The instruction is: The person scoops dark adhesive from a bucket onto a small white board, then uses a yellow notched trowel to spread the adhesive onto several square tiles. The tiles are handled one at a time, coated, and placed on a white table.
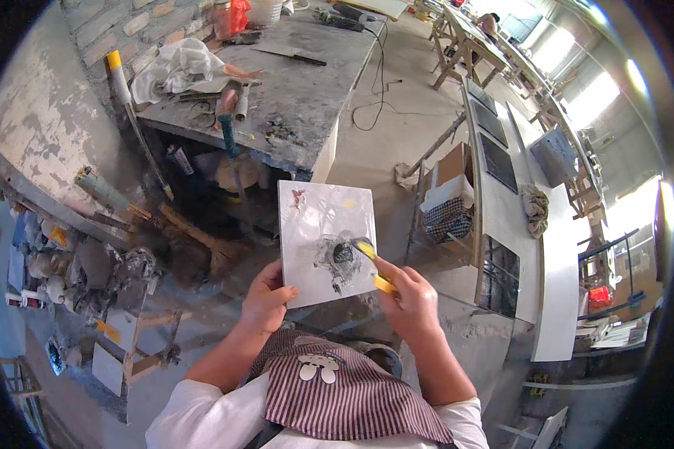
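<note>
In front of me I hold up a square white board [326, 209], tilted a little. My left hand [268, 299] grips its lower left edge, with the thumb on the face. Closed round a yellow-and-black putty knife [365, 251] is my right hand [412, 301], at the board's right edge. The tool's blade is hard to make out. A blob of dark grey paste [342, 254] sits at the middle of the board, with smears around it. Near the board's top left corner is a small reddish mark [298, 198].
Ahead stands a stained workbench [299, 90] with a white cloth [180, 67], a broad blade [288, 54], a power tool [341, 19] and a cable. A broom [202, 243] leans at the left. Racks with panels [498, 161] and a cardboard box [453, 168] line the right. Another person [488, 26] is far off.
</note>
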The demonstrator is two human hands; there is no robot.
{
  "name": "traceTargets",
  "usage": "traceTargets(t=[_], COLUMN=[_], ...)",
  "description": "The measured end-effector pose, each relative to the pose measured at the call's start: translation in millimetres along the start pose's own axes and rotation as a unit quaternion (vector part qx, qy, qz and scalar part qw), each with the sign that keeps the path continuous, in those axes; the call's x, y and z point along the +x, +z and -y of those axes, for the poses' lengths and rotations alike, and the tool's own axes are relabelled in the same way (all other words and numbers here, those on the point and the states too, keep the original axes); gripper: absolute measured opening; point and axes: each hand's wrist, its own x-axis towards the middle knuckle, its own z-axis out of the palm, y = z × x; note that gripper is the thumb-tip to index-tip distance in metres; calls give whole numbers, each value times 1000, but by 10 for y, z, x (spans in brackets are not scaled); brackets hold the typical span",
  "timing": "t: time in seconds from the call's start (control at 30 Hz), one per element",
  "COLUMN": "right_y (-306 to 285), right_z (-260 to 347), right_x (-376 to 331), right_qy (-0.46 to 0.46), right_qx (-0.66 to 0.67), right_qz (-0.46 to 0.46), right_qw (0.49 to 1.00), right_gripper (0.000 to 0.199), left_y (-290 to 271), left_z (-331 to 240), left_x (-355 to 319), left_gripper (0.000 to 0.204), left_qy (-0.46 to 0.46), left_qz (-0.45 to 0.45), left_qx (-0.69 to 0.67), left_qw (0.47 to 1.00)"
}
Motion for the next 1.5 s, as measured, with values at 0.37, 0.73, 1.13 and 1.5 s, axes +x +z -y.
traceTargets(t=[0.37,0.73,1.13,1.5], right_y=[91,-92,52,146], right_z=[62,-49,-124,91], right_x=[-7,86,-138,-69], right_qy=[-29,6,20,30], right_qx=[-23,-1,7,-15], right_qz=[113,-8,2,25], right_qw=[993,1000,1000,999], right_gripper=[41,47,50,47], left_y=[98,162,253,205], left_z=[-57,-57,-127,-384], left_x=[81,119,194,453], left_gripper=[64,61,62,58], left_qy=[12,14,-17,-19], left_qz=[8,16,41,45], left_qx=[8,11,-49,-14], left_qw=[1000,1000,998,999])
